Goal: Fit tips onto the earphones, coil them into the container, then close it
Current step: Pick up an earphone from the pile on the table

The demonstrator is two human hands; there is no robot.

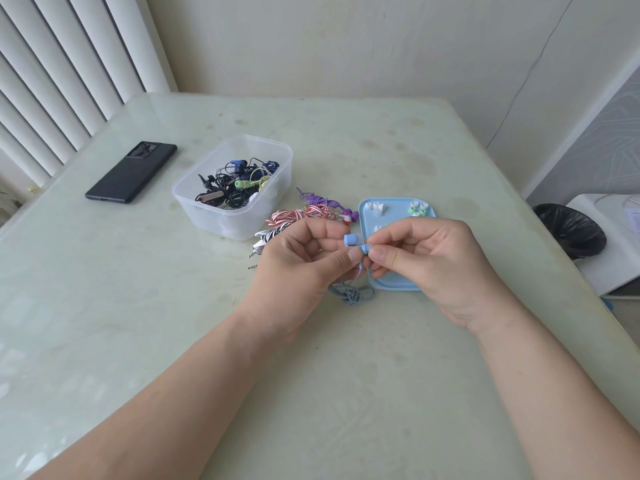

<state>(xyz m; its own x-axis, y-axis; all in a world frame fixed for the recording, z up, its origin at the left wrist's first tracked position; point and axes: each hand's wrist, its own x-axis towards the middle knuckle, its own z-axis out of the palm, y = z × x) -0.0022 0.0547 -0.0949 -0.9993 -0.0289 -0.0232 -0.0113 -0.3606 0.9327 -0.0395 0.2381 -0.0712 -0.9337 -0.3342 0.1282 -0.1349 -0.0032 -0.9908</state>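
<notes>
My left hand [304,261] pinches a light blue earphone [350,240] between thumb and fingers. My right hand [426,261] pinches the second blue earbud [365,249] right beside it. The blue cable [351,293] hangs down from both and bunches on the table. A clear plastic container [239,221] with several coiled earphones stands at the left. Its light blue lid [363,209] lies upside down behind my hands, with white and green ear tips [417,209] on it. Red-white earphones [301,216], purple earphones [323,201] and black-white ones [268,237] lie between container and lid.
A black phone [133,173] lies at the far left of the pale table [346,358]. White blinds hang behind it. Off the table's right edge stand a bin with a black bag [571,230] and a white appliance [613,244].
</notes>
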